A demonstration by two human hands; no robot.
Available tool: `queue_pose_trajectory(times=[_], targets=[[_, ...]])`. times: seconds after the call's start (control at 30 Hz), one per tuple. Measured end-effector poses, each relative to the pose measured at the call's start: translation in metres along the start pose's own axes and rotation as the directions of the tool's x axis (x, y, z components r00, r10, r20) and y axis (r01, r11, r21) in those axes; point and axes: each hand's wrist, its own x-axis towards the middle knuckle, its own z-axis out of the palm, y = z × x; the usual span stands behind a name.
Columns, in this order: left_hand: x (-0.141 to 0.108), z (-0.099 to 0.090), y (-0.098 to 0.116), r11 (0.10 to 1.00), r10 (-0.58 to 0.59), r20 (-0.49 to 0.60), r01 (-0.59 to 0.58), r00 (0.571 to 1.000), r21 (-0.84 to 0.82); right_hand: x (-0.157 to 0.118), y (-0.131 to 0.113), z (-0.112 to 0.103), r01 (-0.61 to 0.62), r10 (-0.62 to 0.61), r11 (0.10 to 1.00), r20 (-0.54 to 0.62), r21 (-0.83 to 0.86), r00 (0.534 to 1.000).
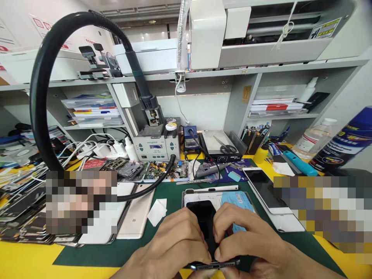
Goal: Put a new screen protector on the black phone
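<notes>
A black smartphone (203, 217) is held low in front of me, its dark screen facing up and its bottom edge with the charging port toward me. My left hand (177, 242) grips its left side, fingers bent, with the tips pressed near the lower screen. On the other side, my right hand (247, 232) is closed around the phone, thumb and fingers pinching close to the lower edge. The fingers hide much of the screen and both sides. Just beyond the phone lies a light work pad (216, 195) with a blue label (236, 205) on it.
A green mat (95, 254) covers the yellow table. Phones (136, 215) lie to the left and a white phone (264, 190) to the right. A black hose (40, 116) arches from the hot-air station (155, 147). Scissors (225, 146), tweezers (194, 181) and bottles (315, 139) stand or lie behind.
</notes>
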Motion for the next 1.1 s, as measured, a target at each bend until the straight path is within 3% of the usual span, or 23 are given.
queue_pose_trajectory(times=[0.23, 0.43, 0.67, 1.1], targets=[[-0.0048, 0.0054, -0.0055, 0.996, -0.021, -0.085, 0.014, 0.996, -0.086, -0.0012, -0.0006, -0.0032, -0.022, 0.022, 1.0, 0.02, 0.009, 1.0], [-0.0049, 0.0052, -0.0049, 0.994, -0.027, -0.082, 0.018, 0.996, -0.108, -0.0037, -0.001, -0.0014, -0.038, 0.038, 0.999, -0.006, -0.005, 0.999], [-0.0044, 0.0045, -0.0054, 0.995, -0.032, -0.075, 0.025, 0.997, -0.099, -0.0028, 0.0062, 0.0001, 0.044, -0.044, 0.999, -0.014, 0.014, 0.999], [-0.0032, 0.0037, -0.0047, 0.999, -0.011, -0.054, 0.009, 0.998, -0.052, -0.0023, -0.0011, 0.0001, -0.044, 0.044, 0.999, -0.001, 0.011, 0.999]])
